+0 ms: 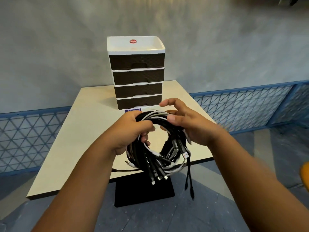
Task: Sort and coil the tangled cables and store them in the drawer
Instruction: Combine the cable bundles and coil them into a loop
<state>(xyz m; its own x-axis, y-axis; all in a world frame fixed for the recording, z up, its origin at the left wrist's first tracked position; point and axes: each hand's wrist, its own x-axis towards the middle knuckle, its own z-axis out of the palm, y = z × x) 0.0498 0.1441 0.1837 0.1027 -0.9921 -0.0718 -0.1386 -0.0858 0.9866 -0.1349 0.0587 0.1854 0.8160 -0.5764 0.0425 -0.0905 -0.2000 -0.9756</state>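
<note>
A looped bundle of black and white cables [160,153] hangs in the air above the near part of the table [71,139]. My left hand [130,133] grips the bundle's upper left side, fingers curled round the strands. My right hand [185,121] holds the top right of the loop, thumb on the black strands, index finger raised. Several plug ends dangle below the loop past the table's front edge. Behind the hands stands a white drawer unit [137,72] with several dark brown drawers, all closed.
The small beige table stands on a black pedestal base [143,191]. A blue mesh railing [242,106] runs behind it on both sides, before a grey wall. An orange object [305,173] shows at the right edge.
</note>
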